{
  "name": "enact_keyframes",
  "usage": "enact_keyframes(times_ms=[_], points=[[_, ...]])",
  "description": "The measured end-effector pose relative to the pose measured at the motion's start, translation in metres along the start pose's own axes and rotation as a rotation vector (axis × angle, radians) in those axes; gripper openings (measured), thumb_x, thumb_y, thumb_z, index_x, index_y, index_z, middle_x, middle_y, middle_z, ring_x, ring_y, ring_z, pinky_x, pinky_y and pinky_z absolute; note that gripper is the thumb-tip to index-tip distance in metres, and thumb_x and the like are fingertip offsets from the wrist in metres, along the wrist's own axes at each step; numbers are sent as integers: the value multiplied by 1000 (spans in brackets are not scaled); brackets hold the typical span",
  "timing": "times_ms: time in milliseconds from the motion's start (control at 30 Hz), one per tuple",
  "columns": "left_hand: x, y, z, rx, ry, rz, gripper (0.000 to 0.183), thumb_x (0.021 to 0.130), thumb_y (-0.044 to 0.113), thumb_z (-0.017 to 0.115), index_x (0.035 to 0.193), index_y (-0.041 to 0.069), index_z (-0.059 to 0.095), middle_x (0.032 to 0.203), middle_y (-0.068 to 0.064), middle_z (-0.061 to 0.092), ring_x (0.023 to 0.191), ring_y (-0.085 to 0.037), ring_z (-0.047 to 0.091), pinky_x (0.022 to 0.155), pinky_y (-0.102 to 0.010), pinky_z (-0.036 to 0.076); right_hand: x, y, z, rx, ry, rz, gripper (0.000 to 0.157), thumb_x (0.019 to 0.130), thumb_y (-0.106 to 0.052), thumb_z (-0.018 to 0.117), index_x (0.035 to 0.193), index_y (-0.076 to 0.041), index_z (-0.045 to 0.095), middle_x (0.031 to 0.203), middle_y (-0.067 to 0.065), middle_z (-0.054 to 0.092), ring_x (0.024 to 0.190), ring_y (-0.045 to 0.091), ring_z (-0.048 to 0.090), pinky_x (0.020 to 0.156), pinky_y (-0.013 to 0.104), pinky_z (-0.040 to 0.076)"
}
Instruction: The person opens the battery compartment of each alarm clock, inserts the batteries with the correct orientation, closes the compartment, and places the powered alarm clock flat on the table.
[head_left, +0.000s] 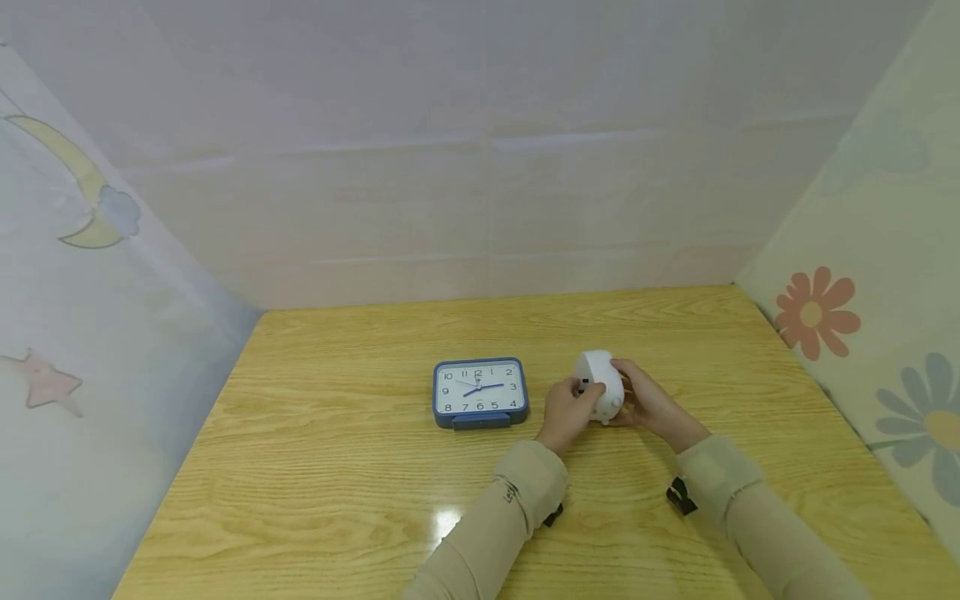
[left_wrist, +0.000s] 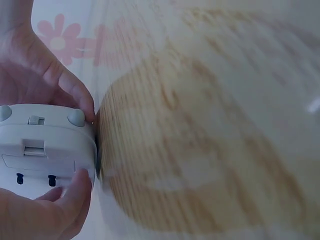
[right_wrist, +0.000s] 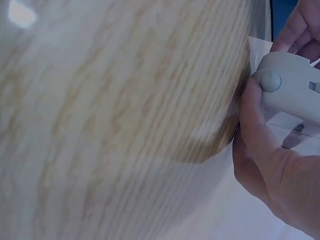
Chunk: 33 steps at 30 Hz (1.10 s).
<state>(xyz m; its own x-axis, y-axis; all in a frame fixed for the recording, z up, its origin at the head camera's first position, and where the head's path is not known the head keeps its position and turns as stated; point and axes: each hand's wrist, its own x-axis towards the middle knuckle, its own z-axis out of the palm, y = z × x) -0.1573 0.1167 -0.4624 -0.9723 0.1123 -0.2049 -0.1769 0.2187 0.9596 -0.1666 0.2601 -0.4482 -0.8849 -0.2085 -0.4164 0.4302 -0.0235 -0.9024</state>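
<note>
Both hands hold a small white alarm clock [head_left: 602, 365] over the right-centre of the table, its back with two black knobs turned to the left. My left hand [head_left: 564, 412] grips the back side; in the left wrist view its thumb [left_wrist: 80, 185] lies at the edge of a cover panel. From the other side, my right hand [head_left: 656, 408] grips the clock, fingers at the top and bottom. Two round grey feet and a small latch show in the left wrist view on the white body [left_wrist: 35, 132]. The clock's front face is hidden.
A blue rectangular clock [head_left: 480, 388] with a white dial lies just left of the hands. Underneath is a wood-grain table [head_left: 322, 467]. Pale walls [head_left: 487, 192] with printed flowers and a moon close in the back and sides. Black straps [head_left: 681, 497] hang near the wrists.
</note>
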Motion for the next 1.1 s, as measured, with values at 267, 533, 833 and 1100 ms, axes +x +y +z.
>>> enact_keyframes(times_ms=[267,533,833,1100], points=[[1,2,-1,-40,8,7,50,82,31,58,127,13,47,96,0,53,85,-14,51,71,-32,45,0,-1,2,-51,9,0,57,94,-47,33,134,-5,28,136,24,23,117,35,29,80,53,46],[1,1,0,-125,19,10,44,81,23,58,124,14,51,92,0,53,77,-13,52,61,-27,45,0,-5,1,-98,0,38,66,93,-47,34,139,-3,18,136,28,21,117,36,29,81,52,46],[2,2,0,-136,43,0,45,80,19,56,124,14,52,89,0,53,73,-13,51,60,-26,43,30,20,-22,-115,31,69,86,82,-63,46,143,-10,16,139,26,24,121,39,29,76,51,48],[3,0,0,-210,17,-7,45,81,17,54,125,11,51,90,0,56,75,-13,53,63,-27,43,58,45,-44,-282,41,39,78,85,-66,35,147,-29,6,134,18,27,109,37,39,66,43,50]])
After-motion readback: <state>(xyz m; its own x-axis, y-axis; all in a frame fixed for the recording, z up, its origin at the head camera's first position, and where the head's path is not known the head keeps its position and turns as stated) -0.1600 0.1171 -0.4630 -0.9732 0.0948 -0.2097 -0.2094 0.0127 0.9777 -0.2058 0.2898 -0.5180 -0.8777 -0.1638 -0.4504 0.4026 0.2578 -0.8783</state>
